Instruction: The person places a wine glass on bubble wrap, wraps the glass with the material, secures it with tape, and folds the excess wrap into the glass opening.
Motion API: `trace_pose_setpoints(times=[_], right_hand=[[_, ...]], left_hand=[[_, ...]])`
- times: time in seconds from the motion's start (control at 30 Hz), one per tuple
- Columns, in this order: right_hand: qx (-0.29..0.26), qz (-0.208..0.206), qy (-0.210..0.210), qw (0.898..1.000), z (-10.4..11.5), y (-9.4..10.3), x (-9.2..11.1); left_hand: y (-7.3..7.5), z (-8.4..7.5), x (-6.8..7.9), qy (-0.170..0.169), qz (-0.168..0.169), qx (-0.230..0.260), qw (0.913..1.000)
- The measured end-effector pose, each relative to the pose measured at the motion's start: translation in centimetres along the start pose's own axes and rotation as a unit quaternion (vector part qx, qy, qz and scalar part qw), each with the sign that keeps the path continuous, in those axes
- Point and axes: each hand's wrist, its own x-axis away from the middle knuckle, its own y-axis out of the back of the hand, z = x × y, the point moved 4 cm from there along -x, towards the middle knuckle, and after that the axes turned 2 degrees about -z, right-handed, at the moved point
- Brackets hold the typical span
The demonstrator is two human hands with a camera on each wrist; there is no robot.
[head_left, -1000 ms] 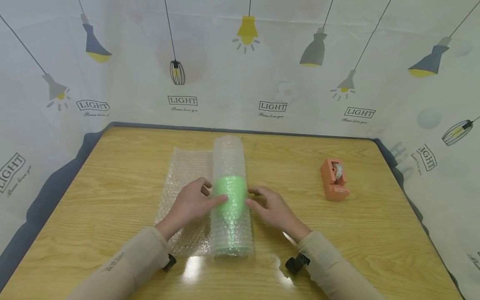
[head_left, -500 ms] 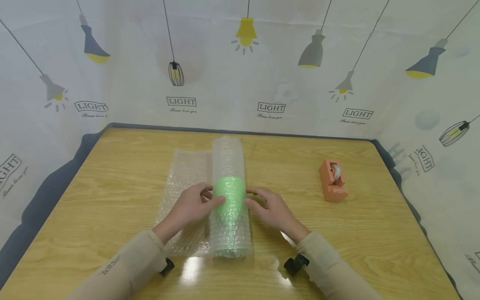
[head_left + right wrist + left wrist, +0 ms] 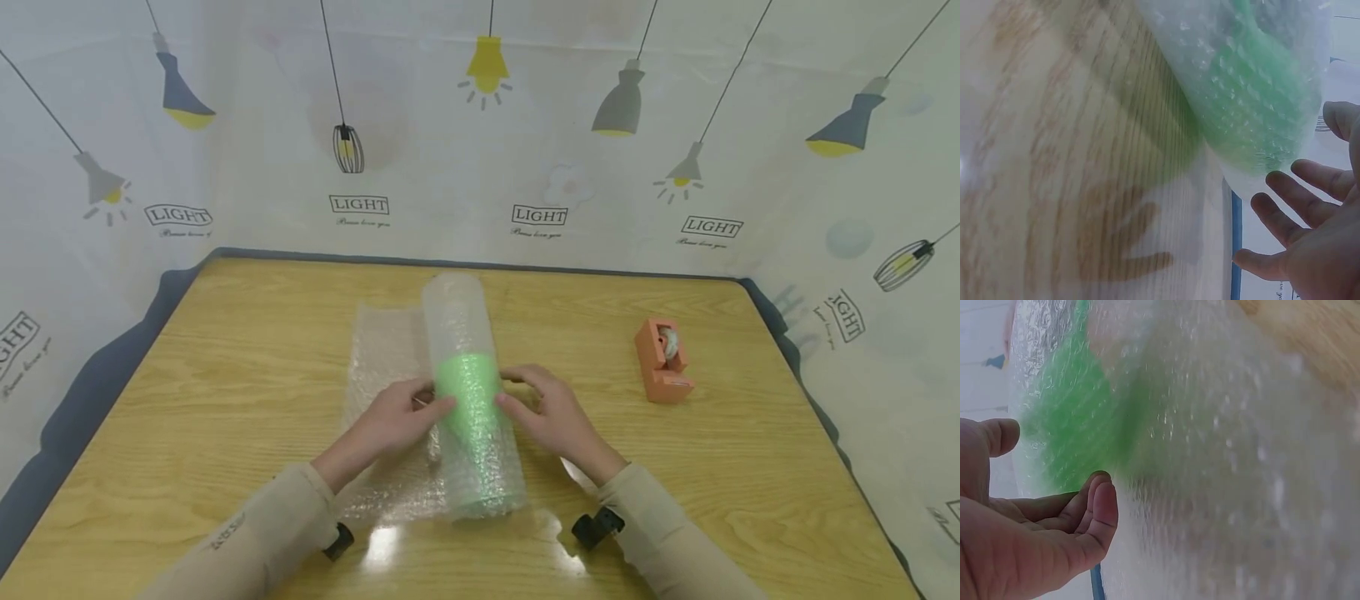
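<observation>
A green goblet [image 3: 468,387] shows through the roll of bubble wrap [image 3: 454,312] around it, its bowl toward the far side and its narrow stem toward the near end. To the roll's left lies a flat stretch of bubble wrap [image 3: 386,350]. My left hand [image 3: 390,417] is at the roll's left side, thumb over the top edge and fingers loosely bent. On the other side, my right hand [image 3: 555,417] has its thumb and fingertips at the wrap. The right wrist view shows the right fingers [image 3: 1300,197] spread and mostly straight; the left wrist view shows the left fingers [image 3: 1094,515] gently curved.
An orange tape dispenser [image 3: 663,362] stands at the right on the wooden table [image 3: 750,467]. Behind the table's dark back edge [image 3: 480,267] hangs a pale curtain [image 3: 420,100] printed with lamps. It closes in both sides too.
The roll has turned slightly askew, its near end swinging right. The flat bubble wrap has shifted with it. Both hands have stayed at its sides, drifting slightly right.
</observation>
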Motion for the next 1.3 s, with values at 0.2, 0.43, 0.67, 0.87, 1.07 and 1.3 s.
trace_pose_setpoints(times=[0.2,0.43,0.67,0.87,1.07,1.3], right_hand=[[0.007,-0.023,0.032,0.999,0.3,0.3,0.0],[-0.004,-0.029,0.050,0.998,0.3,0.2,0.2],[0.001,-0.028,0.046,0.999,0.0,-0.2,0.2],[-0.006,-0.011,0.015,1.000,-0.3,-0.5,0.3],[-0.007,0.027,-0.033,0.999,-0.7,-1.1,0.4],[-0.029,0.065,-0.083,0.994,-0.7,-1.6,0.5]], left_hand=[[-0.5,-0.2,-0.1,-0.001,0.012,-0.005,0.9999],[-0.7,-0.4,-0.3,0.009,0.019,-0.053,0.9984],[-0.5,-0.6,0.0,0.030,-0.007,-0.097,0.9949],[-0.1,-0.8,0.4,0.040,-0.039,-0.087,0.9947],[0.5,-1.2,0.8,0.025,-0.068,-0.079,0.9942],[1.1,-1.1,1.3,-0.002,-0.089,-0.079,0.9929]])
